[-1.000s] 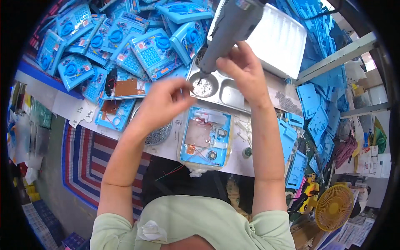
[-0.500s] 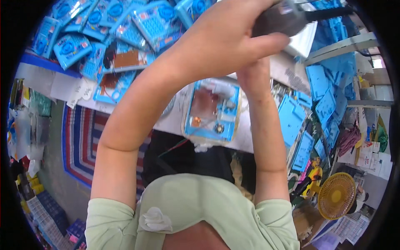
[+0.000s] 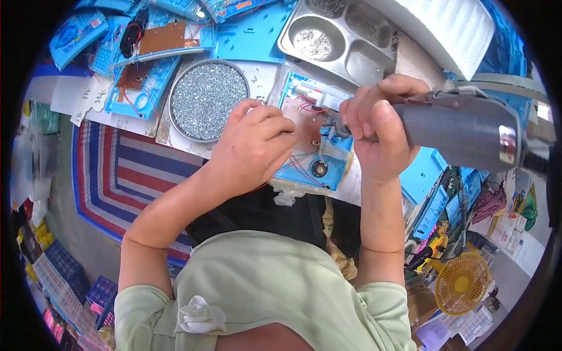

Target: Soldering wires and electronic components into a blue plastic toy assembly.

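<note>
Right hand of the wearer, seen from my distant post through the head camera, is wrapped firmly around the front of a grey power driver, thumb on the near side. The driver lies almost level across the view: its long axis runs from left to right, front end pointing left over an open blue casing, rear end toward the right edge, where a black cord leaves it. Fingers partly hide the tip, so I cannot tell whether it touches anything.

Left hand reaches over the casing's left side, fingers bent and close together; I cannot tell whether they pinch something.

I find the casing on the white worktop, in front of the wearer and between the two hands. Its long axis runs roughly away from the body. Inside I make out a brown circuit board, thin red wires and, at the near end, a round speaker.

Just left of the casing is a round metal bowl full of small silvery screws. Beyond the casing I see a metal compartment tray; a yellow fan stands at lower right.
</note>
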Tool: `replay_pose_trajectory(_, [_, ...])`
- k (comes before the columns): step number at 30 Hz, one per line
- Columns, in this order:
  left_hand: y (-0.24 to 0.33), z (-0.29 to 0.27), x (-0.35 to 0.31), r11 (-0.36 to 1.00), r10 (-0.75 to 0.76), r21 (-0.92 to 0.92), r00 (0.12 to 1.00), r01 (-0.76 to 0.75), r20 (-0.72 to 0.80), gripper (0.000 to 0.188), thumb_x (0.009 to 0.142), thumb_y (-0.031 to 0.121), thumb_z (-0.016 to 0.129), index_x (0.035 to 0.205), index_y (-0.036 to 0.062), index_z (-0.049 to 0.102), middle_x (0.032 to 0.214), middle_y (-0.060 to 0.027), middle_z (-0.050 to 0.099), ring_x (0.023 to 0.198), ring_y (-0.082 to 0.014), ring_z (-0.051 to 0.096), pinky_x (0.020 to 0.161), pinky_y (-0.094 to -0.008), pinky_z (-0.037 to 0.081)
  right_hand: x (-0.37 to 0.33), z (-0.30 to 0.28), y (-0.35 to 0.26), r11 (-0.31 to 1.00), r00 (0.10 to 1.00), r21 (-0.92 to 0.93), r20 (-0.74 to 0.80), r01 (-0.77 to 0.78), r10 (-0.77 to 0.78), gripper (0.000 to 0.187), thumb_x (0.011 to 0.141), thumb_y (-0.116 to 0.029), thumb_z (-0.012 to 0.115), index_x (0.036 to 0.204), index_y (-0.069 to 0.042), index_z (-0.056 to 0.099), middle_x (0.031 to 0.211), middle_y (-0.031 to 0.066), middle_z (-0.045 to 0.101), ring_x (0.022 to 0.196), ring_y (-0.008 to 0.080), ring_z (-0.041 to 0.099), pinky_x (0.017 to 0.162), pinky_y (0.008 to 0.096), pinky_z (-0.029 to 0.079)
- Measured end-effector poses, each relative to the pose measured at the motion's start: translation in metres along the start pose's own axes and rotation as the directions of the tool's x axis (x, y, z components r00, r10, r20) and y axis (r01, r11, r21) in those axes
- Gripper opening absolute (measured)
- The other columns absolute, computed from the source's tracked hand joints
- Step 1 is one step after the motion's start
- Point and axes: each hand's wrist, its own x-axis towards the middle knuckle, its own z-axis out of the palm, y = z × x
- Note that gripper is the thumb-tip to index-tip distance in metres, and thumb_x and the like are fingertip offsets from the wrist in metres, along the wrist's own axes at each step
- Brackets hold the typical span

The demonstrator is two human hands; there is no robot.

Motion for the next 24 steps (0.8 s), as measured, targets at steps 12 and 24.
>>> replay_pose_trajectory(12, [-0.005,0.010,-0.009,0.999,-0.045,-0.010,0.998,0.045,-0.045,0.019,0.080,0.013,0.077,0.098,0.0128,0.074,0.107,0.0012,0.067,0.111,-0.0209,0.061,0.104,-0.0484,0.040,-0.002,0.001,0.027,0.995,0.998,-0.091,0.058,0.035,-0.030,0.020,0.098,-0.012,0.061,0.111,-0.005,0.049,0.065,0.0021,0.044,0.054,0.0122,0.041,0.054,0.0322,0.041])
replay_pose_trajectory(24, [-0.006,0.017,0.010,0.992,-0.091,-0.104,0.988,0.078,-0.126,0.024,0.077,0.015,0.079,0.100,0.0117,0.071,0.097,-0.0011,0.065,0.093,-0.0233,0.062,0.087,-0.0408,0.043,0.003,0.007,0.016,0.997,0.992,-0.059,0.116,0.051,-0.044,0.015,0.099,-0.014,0.060,0.103,-0.008,0.047,0.065,0.0021,0.045,0.055,0.0143,0.042,0.054,0.0334,0.041])
